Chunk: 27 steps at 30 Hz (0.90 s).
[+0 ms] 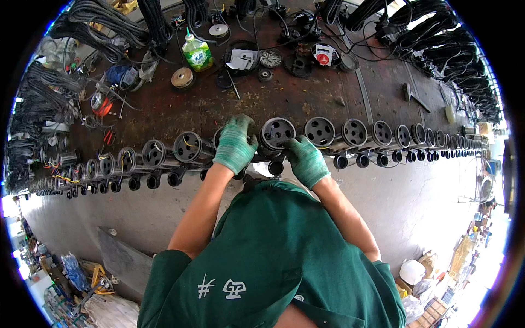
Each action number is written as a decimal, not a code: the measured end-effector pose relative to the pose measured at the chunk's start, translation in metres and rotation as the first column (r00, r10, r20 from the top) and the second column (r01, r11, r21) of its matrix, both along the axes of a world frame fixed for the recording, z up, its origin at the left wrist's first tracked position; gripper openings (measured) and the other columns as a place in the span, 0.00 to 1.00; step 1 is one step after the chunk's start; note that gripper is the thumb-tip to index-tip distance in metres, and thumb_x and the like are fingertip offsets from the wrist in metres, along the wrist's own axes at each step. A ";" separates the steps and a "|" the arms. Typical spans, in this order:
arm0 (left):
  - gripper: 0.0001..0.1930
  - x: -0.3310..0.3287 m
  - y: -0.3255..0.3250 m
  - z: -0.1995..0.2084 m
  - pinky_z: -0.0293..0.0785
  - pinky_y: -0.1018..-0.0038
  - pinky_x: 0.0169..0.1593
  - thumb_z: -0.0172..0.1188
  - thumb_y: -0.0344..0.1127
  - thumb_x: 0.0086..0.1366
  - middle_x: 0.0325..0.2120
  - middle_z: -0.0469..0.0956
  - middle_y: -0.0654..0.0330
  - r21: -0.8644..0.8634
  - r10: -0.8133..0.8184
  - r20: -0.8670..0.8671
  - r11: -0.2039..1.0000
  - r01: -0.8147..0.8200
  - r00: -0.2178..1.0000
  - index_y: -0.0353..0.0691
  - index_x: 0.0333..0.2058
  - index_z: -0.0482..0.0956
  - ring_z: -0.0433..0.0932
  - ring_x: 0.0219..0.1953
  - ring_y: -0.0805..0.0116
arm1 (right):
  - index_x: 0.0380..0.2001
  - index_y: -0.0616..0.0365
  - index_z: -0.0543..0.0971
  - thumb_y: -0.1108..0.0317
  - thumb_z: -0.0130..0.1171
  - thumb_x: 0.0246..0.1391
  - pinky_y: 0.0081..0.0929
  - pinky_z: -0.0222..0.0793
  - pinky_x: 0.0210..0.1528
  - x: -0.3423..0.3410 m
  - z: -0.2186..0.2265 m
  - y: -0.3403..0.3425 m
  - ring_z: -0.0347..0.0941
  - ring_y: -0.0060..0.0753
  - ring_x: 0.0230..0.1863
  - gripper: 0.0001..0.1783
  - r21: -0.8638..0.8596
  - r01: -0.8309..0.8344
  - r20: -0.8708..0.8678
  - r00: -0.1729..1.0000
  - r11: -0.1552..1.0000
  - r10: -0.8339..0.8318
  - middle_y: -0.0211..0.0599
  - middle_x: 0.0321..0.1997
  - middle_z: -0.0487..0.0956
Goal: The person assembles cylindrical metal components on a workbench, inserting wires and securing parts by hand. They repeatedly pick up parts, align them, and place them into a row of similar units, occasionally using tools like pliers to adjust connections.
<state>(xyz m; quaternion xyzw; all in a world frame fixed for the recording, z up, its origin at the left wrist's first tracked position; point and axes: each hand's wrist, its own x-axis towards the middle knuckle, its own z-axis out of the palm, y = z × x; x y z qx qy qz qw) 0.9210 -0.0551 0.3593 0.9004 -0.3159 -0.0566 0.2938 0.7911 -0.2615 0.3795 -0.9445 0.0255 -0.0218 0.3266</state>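
A long row of black cylindrical housings stands along the near edge of the dark workbench, each with a round top pierced by several holes and a short side spout toward me. One housing (278, 134) is right between my hands. My gloved left hand (236, 143) is at its left, fingers curled, partly covering the neighbouring housing (217, 136); what its fingers hold, if anything, is hidden. My gloved right hand (306, 160) has its fingertips closed against the lower right rim of the middle housing. The spout (275, 167) of that housing shows between my wrists.
On the bench (164, 109) lie a green-labelled bottle (197, 52), a copper-coloured wire spool (182, 77), a thin screwdriver-like rod (233, 85), orange-handled pliers (103, 107) and a hammer (415, 97). Bundles of black cable (104, 27) line the far edge and both sides.
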 end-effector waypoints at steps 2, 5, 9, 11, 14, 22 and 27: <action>0.44 0.003 0.003 0.024 0.67 0.53 0.70 0.78 0.38 0.51 0.64 0.70 0.42 -0.073 -0.078 -0.049 0.995 0.074 0.996 0.42 0.67 0.68 0.71 0.65 0.40 | 0.48 0.53 0.83 0.69 0.66 0.57 0.50 0.76 0.48 0.002 0.003 -0.001 0.79 0.61 0.45 0.15 -0.031 -0.024 -0.001 1.000 0.999 0.024 0.54 0.42 0.80; 0.58 0.005 -0.013 0.041 0.62 0.54 0.75 0.82 0.42 0.47 0.72 0.62 0.42 0.052 -0.278 -0.041 0.959 0.280 0.960 0.45 0.74 0.57 0.63 0.72 0.40 | 0.50 0.52 0.82 0.71 0.66 0.57 0.50 0.77 0.49 0.006 0.002 0.000 0.79 0.62 0.45 0.17 -0.068 -0.058 -0.015 0.998 0.996 0.057 0.55 0.44 0.80; 0.60 0.009 -0.034 0.033 0.63 0.55 0.75 0.81 0.49 0.49 0.72 0.61 0.39 0.134 -0.352 -0.137 0.919 0.370 0.926 0.45 0.76 0.55 0.62 0.73 0.38 | 0.50 0.51 0.82 0.78 0.62 0.55 0.51 0.76 0.43 0.005 0.005 0.004 0.77 0.61 0.42 0.19 -0.084 -0.021 0.024 0.999 0.996 0.023 0.50 0.39 0.78; 0.59 0.009 -0.037 0.028 0.64 0.55 0.74 0.81 0.50 0.50 0.70 0.63 0.39 0.107 -0.342 -0.166 0.926 0.362 0.925 0.45 0.75 0.55 0.64 0.71 0.38 | 0.51 0.52 0.82 0.78 0.62 0.56 0.49 0.77 0.44 0.007 0.016 0.006 0.78 0.62 0.43 0.19 -0.063 -0.019 0.043 0.999 0.998 0.021 0.51 0.40 0.80; 0.57 0.009 -0.037 0.028 0.65 0.55 0.73 0.81 0.49 0.51 0.67 0.66 0.39 0.027 -0.326 -0.191 0.941 0.337 0.926 0.44 0.75 0.56 0.67 0.69 0.39 | 0.52 0.55 0.81 0.78 0.61 0.59 0.46 0.78 0.45 0.006 -0.006 0.006 0.79 0.62 0.44 0.18 0.219 0.167 0.186 0.960 0.961 -0.209 0.53 0.42 0.82; 0.59 0.010 -0.029 0.026 0.68 0.57 0.72 0.80 0.46 0.50 0.67 0.65 0.40 -0.049 -0.359 -0.165 0.933 0.356 0.919 0.45 0.76 0.53 0.68 0.68 0.40 | 0.47 0.57 0.82 0.65 0.61 0.60 0.51 0.76 0.53 0.016 -0.025 -0.001 0.80 0.61 0.51 0.14 0.098 0.203 -0.136 0.973 0.974 -0.189 0.54 0.49 0.81; 0.59 0.011 -0.028 0.025 0.69 0.56 0.71 0.81 0.44 0.50 0.68 0.63 0.40 -0.063 -0.372 -0.176 0.928 0.367 0.911 0.49 0.76 0.52 0.69 0.67 0.39 | 0.45 0.57 0.83 0.62 0.64 0.57 0.50 0.78 0.53 0.031 -0.026 0.002 0.80 0.60 0.52 0.15 -0.038 0.199 -0.223 0.954 0.979 -0.202 0.52 0.50 0.81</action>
